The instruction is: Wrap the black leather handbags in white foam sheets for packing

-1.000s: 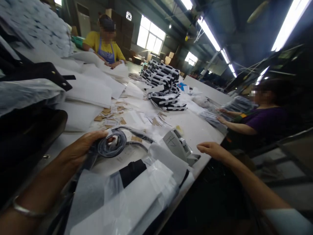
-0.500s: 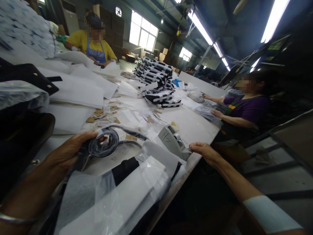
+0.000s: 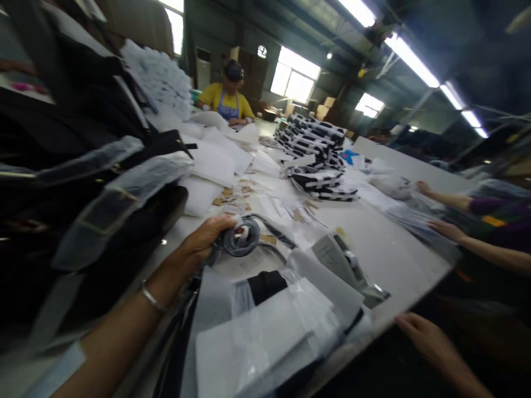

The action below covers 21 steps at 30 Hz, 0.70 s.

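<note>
Left grip [image 3: 211, 233] clamped on the coil [image 3: 250, 245], likely light, springy, best pinched across its layers; right grip [image 3: 429, 336], well apart, unclear.

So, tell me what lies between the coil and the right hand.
In the head view, a white sheet and the near end of the dispenser lie between the coil and the right hand, then the table edge.

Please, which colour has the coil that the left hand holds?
The coil is grey, seen best in the head view.
</note>
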Each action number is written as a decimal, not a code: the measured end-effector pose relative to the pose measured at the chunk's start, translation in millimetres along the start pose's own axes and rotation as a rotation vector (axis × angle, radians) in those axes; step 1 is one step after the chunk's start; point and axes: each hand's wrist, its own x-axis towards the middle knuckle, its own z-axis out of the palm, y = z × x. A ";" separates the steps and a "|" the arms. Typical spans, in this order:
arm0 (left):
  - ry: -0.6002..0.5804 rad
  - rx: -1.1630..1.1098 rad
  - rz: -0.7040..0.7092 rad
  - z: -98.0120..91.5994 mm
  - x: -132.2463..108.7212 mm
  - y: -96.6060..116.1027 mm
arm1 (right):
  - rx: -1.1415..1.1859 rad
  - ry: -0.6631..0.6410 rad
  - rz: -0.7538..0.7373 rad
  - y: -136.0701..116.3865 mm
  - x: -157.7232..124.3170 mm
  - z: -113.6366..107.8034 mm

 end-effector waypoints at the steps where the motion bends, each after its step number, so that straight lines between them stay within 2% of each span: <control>1: -0.043 0.013 0.025 -2.6 2.0 -2.1 | 0.025 0.147 0.034 -4.8 5.4 -8.6; 2: -0.065 0.030 0.049 -4.4 3.9 -3.8 | 0.041 0.279 0.056 -18.0 9.0 -17.7; 3: -0.066 0.040 0.071 -5.3 5.3 -5.2 | 0.096 0.335 0.010 -40.3 9.1 -25.9; 4: -0.064 0.050 0.089 -5.1 6.0 -6.4 | 0.197 0.307 -0.088 -70.8 4.6 -31.7; 6: -0.049 0.066 0.116 -2.1 4.6 -7.8 | 0.412 0.167 -0.282 -149.6 -17.1 -33.0; 9: -0.045 0.089 0.148 4.6 -1.5 -7.9 | 0.572 -0.126 -0.457 -273.5 -61.5 -6.8; 11: -0.041 0.111 0.172 8.0 -5.6 -7.1 | 0.632 -0.391 -0.561 -333.1 -83.6 22.0; 12: -0.040 0.120 0.187 9.1 -7.2 -6.7 | 0.681 -0.459 -0.583 -353.0 -90.4 36.8; 15: -0.061 0.114 0.227 9.7 -8.6 -6.5 | 0.800 -0.505 -0.603 -378.4 -94.7 73.5; 18: -0.087 0.078 0.230 7.4 -5.7 -8.4 | 0.819 -0.473 -0.574 -376.8 -86.1 94.1; 21: -0.086 0.065 0.229 5.1 -1.9 -11.9 | 0.785 -0.420 -0.531 -372.0 -77.6 103.5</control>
